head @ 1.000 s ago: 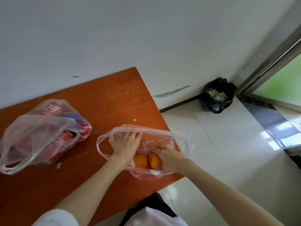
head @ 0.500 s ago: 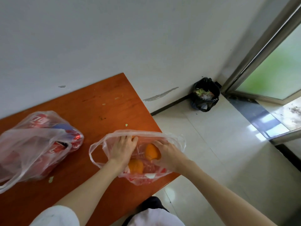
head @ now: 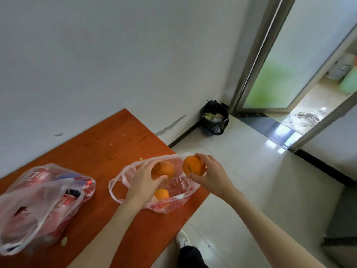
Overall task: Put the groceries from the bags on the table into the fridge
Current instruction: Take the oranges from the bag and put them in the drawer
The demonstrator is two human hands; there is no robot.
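Observation:
A clear plastic bag (head: pixel 174 204) lies open near the right corner of the orange-brown table (head: pixel 108 151). My left hand (head: pixel 142 182) holds an orange (head: pixel 164 169) just above the bag. My right hand (head: pixel 211 176) grips a second orange (head: pixel 192 166) above the bag's right rim. A third orange (head: pixel 161 194) still lies inside the bag. To the left sits a second clear bag (head: pixel 42 202) with red packaged goods inside. No fridge is in view.
A black-lined bin (head: pixel 215 118) with waste stands in the floor corner by the wall. A sliding glass door (head: pixel 286 60) is at the right, with an opening beside it. White tiled floor (head: pixel 251 180) spreads right of the table. My shoe (head: pixel 182 238) shows below.
Both hands have come up out of the bag, each lifting an orange. One orange stays in the bag. The view has tilted up and to the right.

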